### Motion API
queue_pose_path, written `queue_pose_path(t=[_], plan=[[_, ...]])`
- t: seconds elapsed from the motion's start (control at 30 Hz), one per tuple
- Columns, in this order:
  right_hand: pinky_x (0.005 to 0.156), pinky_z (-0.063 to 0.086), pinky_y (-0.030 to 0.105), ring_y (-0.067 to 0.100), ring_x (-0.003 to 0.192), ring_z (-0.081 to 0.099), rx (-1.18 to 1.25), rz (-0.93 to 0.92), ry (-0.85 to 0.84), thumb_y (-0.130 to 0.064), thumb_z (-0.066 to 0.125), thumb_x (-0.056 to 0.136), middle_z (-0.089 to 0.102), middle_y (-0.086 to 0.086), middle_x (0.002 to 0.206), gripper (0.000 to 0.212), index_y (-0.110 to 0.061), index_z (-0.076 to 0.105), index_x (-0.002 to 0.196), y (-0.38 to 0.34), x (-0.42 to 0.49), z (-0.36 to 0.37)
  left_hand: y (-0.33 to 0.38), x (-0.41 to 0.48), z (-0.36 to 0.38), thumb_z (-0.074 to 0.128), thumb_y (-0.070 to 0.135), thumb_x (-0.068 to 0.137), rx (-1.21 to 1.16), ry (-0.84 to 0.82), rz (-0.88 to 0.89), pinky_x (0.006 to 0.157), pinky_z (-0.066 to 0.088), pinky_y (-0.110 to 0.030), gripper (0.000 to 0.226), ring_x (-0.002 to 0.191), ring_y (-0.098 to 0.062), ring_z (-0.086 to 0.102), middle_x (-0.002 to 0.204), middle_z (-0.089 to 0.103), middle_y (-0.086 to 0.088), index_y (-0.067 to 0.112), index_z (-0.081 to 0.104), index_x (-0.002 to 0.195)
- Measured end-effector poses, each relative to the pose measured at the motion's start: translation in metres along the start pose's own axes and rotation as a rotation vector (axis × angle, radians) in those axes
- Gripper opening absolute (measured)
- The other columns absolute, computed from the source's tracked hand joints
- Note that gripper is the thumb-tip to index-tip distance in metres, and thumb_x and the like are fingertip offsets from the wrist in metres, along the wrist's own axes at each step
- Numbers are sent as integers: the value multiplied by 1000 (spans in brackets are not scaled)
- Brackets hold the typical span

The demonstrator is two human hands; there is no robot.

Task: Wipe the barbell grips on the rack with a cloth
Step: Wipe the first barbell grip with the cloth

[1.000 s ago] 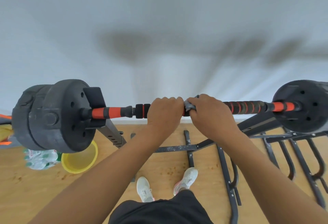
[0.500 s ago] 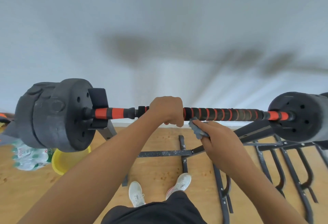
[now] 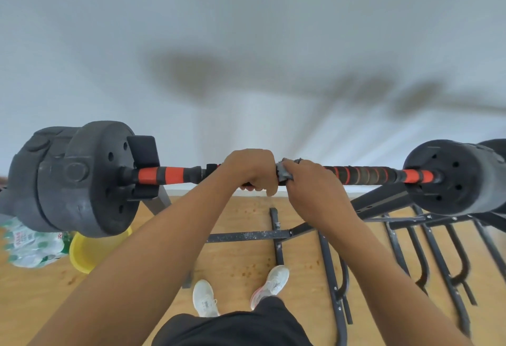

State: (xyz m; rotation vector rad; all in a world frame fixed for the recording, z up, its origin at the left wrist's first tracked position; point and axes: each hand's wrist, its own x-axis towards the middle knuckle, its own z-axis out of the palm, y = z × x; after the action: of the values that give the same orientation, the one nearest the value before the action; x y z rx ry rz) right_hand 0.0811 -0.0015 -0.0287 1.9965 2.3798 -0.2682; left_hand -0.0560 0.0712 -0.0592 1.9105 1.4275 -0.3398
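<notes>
Room: pale wall in front of me, wooden floor [image 3: 241,258] below, with small reddish spots on it.
Barbell: my barbell [image 3: 364,175] lies across the black rack [image 3: 247,235], level, with dark weight plates [image 3: 82,178] at both ends.
Grips: black foam with orange rings; the right grip [image 3: 364,176] is bare, the middle is under my hands.
Left hand: my left hand [image 3: 250,169] is curled over the bar from above and holds it, just beside my right hand.
Right hand: my right hand [image 3: 308,181] presses the grey cloth [image 3: 282,174] around the bar, fingers wrapped over it.
Cloth: bunched on the bar between my two hands, touching both.
Floor things: yellow basin [image 3: 90,254] under the left plates; next to it a pack of water bottles [image 3: 30,244] with green caps.
Writing: red letters on the bottle wrap, too blurred for me to read; the plates show no writing that I can read.
Me: white shoes [image 3: 205,299] and black shorts [image 3: 232,329] at the bottom.
</notes>
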Motion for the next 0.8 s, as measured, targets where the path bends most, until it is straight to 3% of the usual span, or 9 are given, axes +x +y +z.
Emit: queue_pose_path(t=[0.1, 0.2, 0.27, 0.33, 0.4, 0.47, 0.57, 0.7, 0.8], plan=[[62, 42, 34, 20, 77, 49, 38, -9, 34, -12, 43, 99, 52, -2, 94, 51, -28, 40, 147, 2, -21, 9, -2, 1, -7, 76, 17, 83, -122, -127, 20, 55, 49, -29, 18, 49, -21, 53, 59, 61, -5, 7, 65, 73], [71, 50, 35, 16, 85, 52, 96, 11, 18, -14, 40, 103, 54, -5, 103, 63, -35, 22, 159, 7, -39, 17, -2, 2, -8, 76, 15, 84, -161, -137, 30, 54, 49, -29, 16, 49, -20, 53, 61, 61, -5, 6, 66, 76], [71, 49, 33, 12, 82, 51, 199, 35, 25, -13, 43, 103, 52, -10, 96, 63, -39, 26, 158, 13, -51, 21, -4, 0, -7, 78, 19, 82, -172, -111, 41, 54, 52, -29, 19, 48, -19, 58, 59, 64, -2, 5, 67, 76], [65, 43, 24, 6, 77, 51, 361, 36, 104, -13, 50, 101, 53, -15, 88, 57, -37, 41, 153, 19, -60, 20, -5, -5, -7, 84, 34, 79, -138, -41, 65, 61, 57, -29, 29, 52, -16, 67, 60, 71, 3, 8, 71, 81], [63, 38, 18, 2, 75, 53, 497, 57, 210, -17, 53, 102, 57, -18, 85, 48, -37, 50, 146, 23, -61, 11, -3, -13, -1, 85, 56, 73, 10, 147, 77, 66, 57, -29, 45, 62, -15, 71, 65, 71, 6, 15, 68, 85], [63, 38, 20, 2, 75, 54, 515, 60, 280, -22, 51, 104, 58, -15, 85, 43, -38, 51, 144, 24, -49, -1, 2, -20, 12, 79, 63, 78, 217, 395, 73, 65, 47, -30, 48, 68, -18, 63, 68, 58, 8, 21, 58, 88], [63, 46, 32, 10, 75, 56, 389, 38, 226, -30, 44, 105, 59, -6, 82, 35, -36, 51, 139, 19, -17, -10, 6, -21, 36, 66, 45, 94, 356, 627, 90, 62, 36, -31, 27, 62, -18, 52, 64, 41, 6, 21, 54, 88], [61, 43, 36, 20, 79, 55, 142, 58, 88, -17, 41, 98, 53, -4, 89, 27, -27, 59, 116, 2, 2, 12, 4, -12, 37, 57, 19, 93, 412, 636, 52, 54, 29, -30, 28, 50, -12, 38, 62, 44, 5, 22, 42, 70], [65, 40, 31, 20, 90, 50, 129, 71, 143, -8, 45, 97, 51, 1, 108, 49, -24, 50, 143, 2, -6, 32, 4, -6, 28, 60, 21, 89, 351, 528, 46, 52, 31, -28, 29, 52, -13, 43, 64, 49, 4, 22, 41, 67]])
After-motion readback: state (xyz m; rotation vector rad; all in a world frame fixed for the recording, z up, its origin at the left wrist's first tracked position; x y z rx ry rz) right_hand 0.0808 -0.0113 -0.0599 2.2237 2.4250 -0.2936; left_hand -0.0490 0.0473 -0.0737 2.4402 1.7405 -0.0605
